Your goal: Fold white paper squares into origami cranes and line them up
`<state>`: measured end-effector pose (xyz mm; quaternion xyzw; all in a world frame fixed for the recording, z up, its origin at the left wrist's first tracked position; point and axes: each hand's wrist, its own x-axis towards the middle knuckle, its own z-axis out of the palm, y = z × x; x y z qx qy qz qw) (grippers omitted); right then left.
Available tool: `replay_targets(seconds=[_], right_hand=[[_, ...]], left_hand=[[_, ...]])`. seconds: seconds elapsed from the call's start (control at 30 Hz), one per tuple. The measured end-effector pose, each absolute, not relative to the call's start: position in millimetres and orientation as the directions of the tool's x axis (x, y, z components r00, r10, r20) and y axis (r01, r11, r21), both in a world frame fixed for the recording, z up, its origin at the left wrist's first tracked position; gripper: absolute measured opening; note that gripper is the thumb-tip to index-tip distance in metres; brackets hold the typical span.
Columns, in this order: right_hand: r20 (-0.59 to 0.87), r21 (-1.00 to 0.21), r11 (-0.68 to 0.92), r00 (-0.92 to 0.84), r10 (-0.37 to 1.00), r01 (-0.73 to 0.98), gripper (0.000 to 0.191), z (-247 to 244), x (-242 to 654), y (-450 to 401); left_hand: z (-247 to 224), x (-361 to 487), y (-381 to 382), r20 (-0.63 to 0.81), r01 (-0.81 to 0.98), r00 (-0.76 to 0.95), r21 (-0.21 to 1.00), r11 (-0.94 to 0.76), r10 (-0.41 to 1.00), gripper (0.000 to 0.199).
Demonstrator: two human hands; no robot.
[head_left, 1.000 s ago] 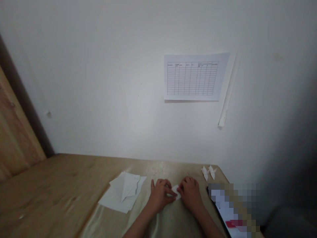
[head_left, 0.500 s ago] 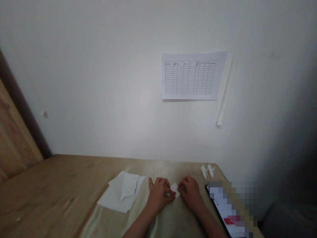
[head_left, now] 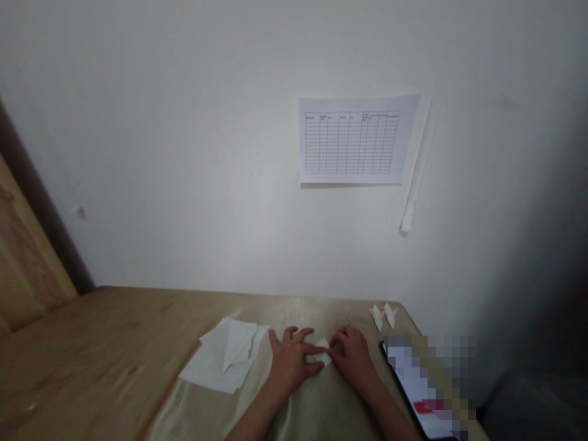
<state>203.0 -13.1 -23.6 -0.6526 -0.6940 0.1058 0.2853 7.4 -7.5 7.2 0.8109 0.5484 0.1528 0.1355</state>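
A small folded piece of white paper [head_left: 325,359] lies on the table between my two hands. My left hand [head_left: 290,360] is spread, its index finger stretched across the paper and its thumb by the lower edge. At the paper's right side, the thumb and index finger of my right hand [head_left: 353,355] are pinched together on it. The fingers hide part of the paper, so its exact folds cannot be made out.
Left of my hands lies a pile of white paper sheets [head_left: 206,370]. Two small folded white paper shapes [head_left: 376,317] sit at the table's back right corner. A phone-like device [head_left: 404,367], partly pixelated, lies by the right edge. A printed table sheet [head_left: 351,141] hangs on the wall.
The fingers of my left hand have spread apart, and its index finger now reaches farther right over the paper. My right hand stays almost in place.
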Motion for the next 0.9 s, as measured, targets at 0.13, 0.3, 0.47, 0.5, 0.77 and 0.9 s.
replay_targets(seconds=[0.13,0.3,0.47,0.5,0.77,0.9], right_hand=[[0.243,-0.541,0.122,0.016,0.97,0.832,0.024,-22,203,-16],[0.222,-0.561,0.107,0.025,0.975,0.821,0.032,-19,202,-19],[0.213,-0.563,0.082,0.048,0.976,0.822,0.031,-19,200,-18],[0.212,-0.569,0.08,0.052,0.976,0.819,0.03,-19,200,-18],[0.197,-0.576,0.04,0.091,0.976,0.817,0.014,-19,201,-8],[0.214,-0.559,0.033,0.107,0.971,0.828,0.008,-22,201,-5]], left_hand=[[8,8,-8,0.078,0.865,0.34,0.366,-0.345,0.937,0.036],[9,7,-9,0.055,0.878,0.328,0.351,-0.326,0.943,0.038],[9,7,-9,0.046,0.88,0.324,0.353,-0.319,0.945,0.039],[9,7,-10,0.047,0.877,0.326,0.357,-0.321,0.944,0.039],[16,9,-13,-0.013,0.89,0.326,0.343,-0.302,0.945,0.041],[16,9,-12,-0.025,0.889,0.326,0.348,-0.298,0.945,0.041]])
